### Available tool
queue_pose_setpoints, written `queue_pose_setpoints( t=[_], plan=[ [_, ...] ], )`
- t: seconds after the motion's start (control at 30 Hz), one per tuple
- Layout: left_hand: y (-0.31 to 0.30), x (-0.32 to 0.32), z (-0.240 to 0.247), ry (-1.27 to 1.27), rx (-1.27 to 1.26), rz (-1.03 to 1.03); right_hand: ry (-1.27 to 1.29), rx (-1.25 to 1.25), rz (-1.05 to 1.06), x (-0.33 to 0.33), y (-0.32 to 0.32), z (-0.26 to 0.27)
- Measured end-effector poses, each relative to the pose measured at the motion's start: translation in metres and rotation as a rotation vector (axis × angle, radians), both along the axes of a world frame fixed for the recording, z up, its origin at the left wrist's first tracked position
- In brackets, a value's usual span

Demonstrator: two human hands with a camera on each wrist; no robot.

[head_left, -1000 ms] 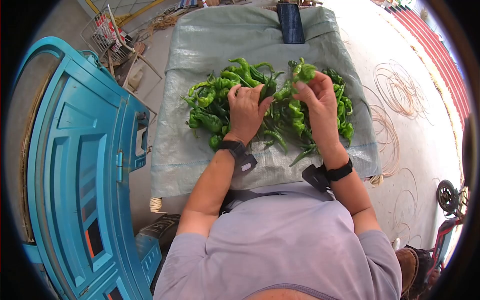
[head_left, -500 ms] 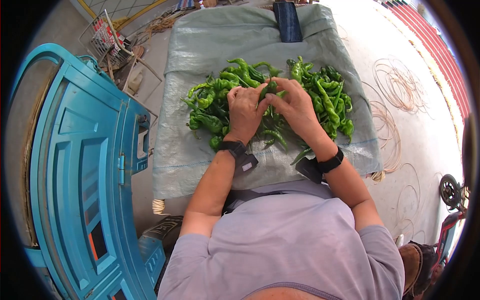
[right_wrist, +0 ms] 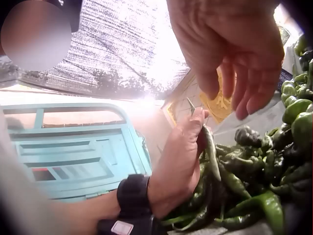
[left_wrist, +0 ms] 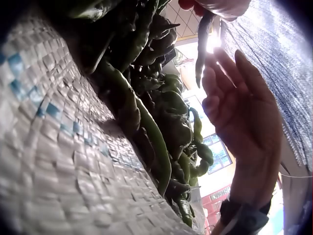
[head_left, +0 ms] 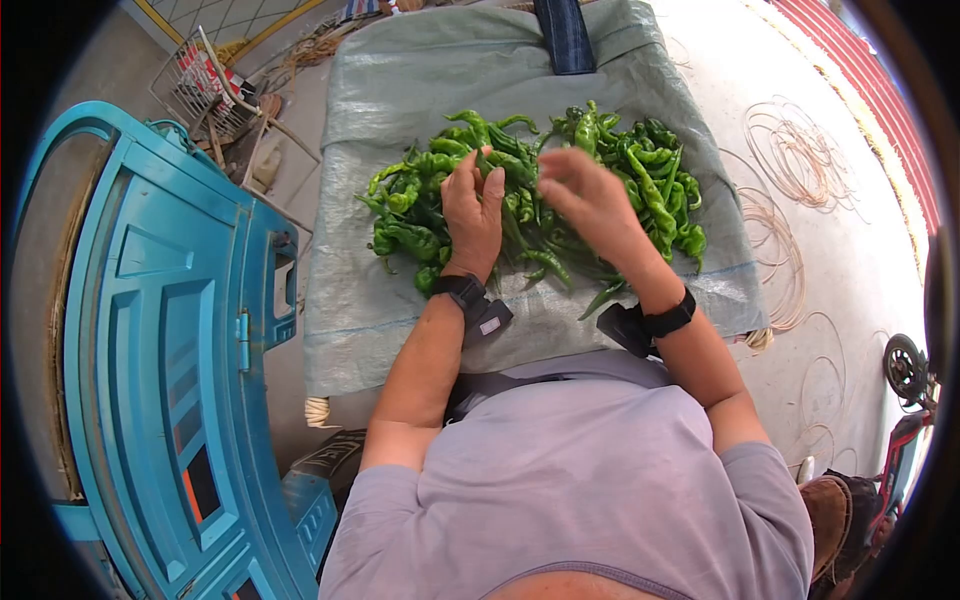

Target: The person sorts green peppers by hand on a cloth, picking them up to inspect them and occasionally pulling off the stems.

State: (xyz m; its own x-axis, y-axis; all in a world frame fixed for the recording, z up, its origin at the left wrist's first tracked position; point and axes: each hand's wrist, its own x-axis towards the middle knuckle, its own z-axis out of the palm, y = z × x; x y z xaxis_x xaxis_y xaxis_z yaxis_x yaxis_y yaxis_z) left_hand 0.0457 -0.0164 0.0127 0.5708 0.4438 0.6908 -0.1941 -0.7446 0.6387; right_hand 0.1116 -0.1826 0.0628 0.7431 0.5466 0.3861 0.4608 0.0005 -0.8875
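Observation:
My left hand [head_left: 472, 225] pinches a slender green chili pepper [right_wrist: 211, 152] between thumb and fingers, above the left part of the pepper heap. Its thin stem sticks up past the fingertips in the right wrist view, while the body hangs below. A short way to the right is my right hand [head_left: 597, 205], blurred, its fingers loosely bent with nothing between them. In the left wrist view the same right hand [left_wrist: 247, 112] faces the hanging pepper, apart from it. Green peppers lie heaped on the left [head_left: 410, 240] and on the right [head_left: 660, 205], with several loose ones between.
A grey-green woven sheet [head_left: 390, 90] covers the surface under the peppers. A folded piece of dark denim [head_left: 565, 38] lies at its far edge. Left stands a blue metal panel [head_left: 160, 330]; behind it is a wire basket [head_left: 205, 85]. Coils of thin cord [head_left: 800, 160] lie on the floor at right.
My right hand had peppers at the right heap, then came empty of them to the pepper at my left hand, and has now drawn slightly away. My left hand has turned more upright.

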Motion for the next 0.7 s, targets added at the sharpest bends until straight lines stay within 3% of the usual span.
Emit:
queue_pose_setpoints(
  t=[0.1,0.2,0.3,0.4,0.53,0.63,0.7],
  plan=[
    [0.003,0.003,-0.003,-0.036,-0.092,-0.033,0.075,-0.525,0.112,-0.021,-0.004,0.004],
    [0.004,0.004,-0.005,-0.035,-0.042,-0.020,0.060,-0.571,0.137,-0.027,-0.001,-0.012],
    [0.002,0.004,-0.003,-0.046,-0.249,-0.091,0.046,-0.564,0.097,-0.023,-0.007,-0.008],
    [-0.002,0.002,0.002,-0.149,-0.252,-0.154,-0.071,-0.559,-0.042,-0.021,-0.013,0.003],
    [-0.002,0.004,-0.001,-0.188,-0.175,-0.109,-0.065,-0.319,-0.156,-0.009,-0.018,0.000],
    [0.002,0.006,-0.002,-0.127,-0.072,-0.062,-0.358,-0.481,-0.340,-0.009,-0.033,0.007],
    [0.002,0.004,-0.002,-0.070,0.012,-0.040,-0.375,-0.711,-0.335,-0.010,-0.040,0.006]
  ],
)
